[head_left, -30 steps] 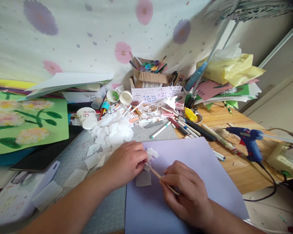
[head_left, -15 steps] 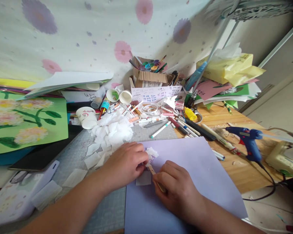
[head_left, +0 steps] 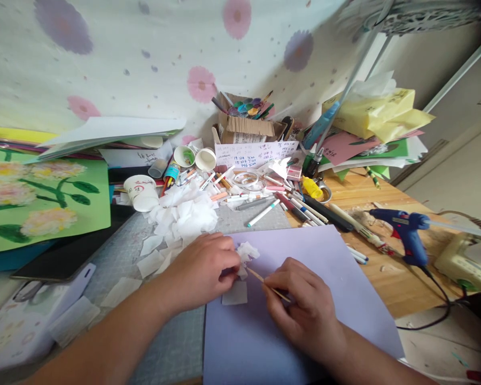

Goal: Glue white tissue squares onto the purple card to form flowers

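Note:
A sheet of lavender paper (head_left: 344, 310) lies in front of me, with a crumpled white tissue paper cluster (head_left: 248, 250) near its upper left. My left hand (head_left: 206, 270) rests at the sheet's left edge, its thumb and fingers pinched on a small white tissue paper piece (head_left: 242, 273) just below the cluster. In my right hand (head_left: 304, 299) is a flat wooden craft stick (head_left: 256, 275), gripped between thumb and fingers, its tip close to the pinched piece. Whether the tip touches it I cannot tell. Below my left fingertips a flat white tissue square (head_left: 235, 294) lies on the sheet.
Loose white tissue pieces (head_left: 184, 214) are heaped on the grey cutting mat (head_left: 164, 342) at left. Markers (head_left: 263, 212) are scattered behind the sheet, near paper cups (head_left: 142, 193). At right lies a blue glue gun (head_left: 409, 232) with its cord. A green flower picture (head_left: 92, 214) stands at left.
My right hand has drawn back slightly to the right and turned the craft stick, which now shows its thin edge. The left hand has barely moved and still pinches the tissue piece.

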### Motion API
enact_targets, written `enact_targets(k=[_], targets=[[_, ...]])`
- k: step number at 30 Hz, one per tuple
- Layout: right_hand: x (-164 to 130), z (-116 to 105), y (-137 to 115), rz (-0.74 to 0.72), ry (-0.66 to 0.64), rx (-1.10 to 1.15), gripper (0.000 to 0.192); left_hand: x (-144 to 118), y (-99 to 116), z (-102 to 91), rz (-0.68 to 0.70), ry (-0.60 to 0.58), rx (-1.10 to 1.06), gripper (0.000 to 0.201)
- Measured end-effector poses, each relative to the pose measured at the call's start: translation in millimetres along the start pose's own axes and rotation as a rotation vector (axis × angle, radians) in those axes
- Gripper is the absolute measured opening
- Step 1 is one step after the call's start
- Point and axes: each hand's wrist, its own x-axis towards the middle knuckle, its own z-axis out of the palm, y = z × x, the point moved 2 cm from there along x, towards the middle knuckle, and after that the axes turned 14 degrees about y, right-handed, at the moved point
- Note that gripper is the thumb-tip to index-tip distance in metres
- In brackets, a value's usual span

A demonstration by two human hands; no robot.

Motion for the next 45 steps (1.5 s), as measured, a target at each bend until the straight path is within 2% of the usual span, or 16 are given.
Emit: enact_targets(k=[5, 12, 16, 22, 30, 45], targets=[[0.1, 5.2, 1.7, -0.005, -0.026, -0.029, 0.016, -1.9, -2.5, -4.2, -0.037, 0.066, -0.023, 0.010], [-1.3, 8.7, 3.2, -0.014, -0.055, -0.038, 0.013, 3.1, -6.0, 4.4, -0.047, 0.133, 0.028, 0.011], [-0.9, 7.3, 2.9, -0.019, -0.048, -0.026, 0.013, 2.9, -4.2, 7.0, -0.033, 0.119, 0.023, 0.016], [-1.4, 0.4, 3.5, 0.047, 0.056, 0.011, 0.015, 2.5, -2.1, 6.6, -0.024, 0.125, 0.026, 0.014], [-1.3, 7.5, 5.8, 0.020, -0.021, 0.010, 0.016, 5.1, 0.9, 8.3, -0.017, 0.098, 0.060, 0.007], [-2.0, 8.2, 8.7, 0.048, -0.018, 0.021, 0.015, 4.6, -0.7, 8.5, -0.108, 0.075, 0.068, 0.009]])
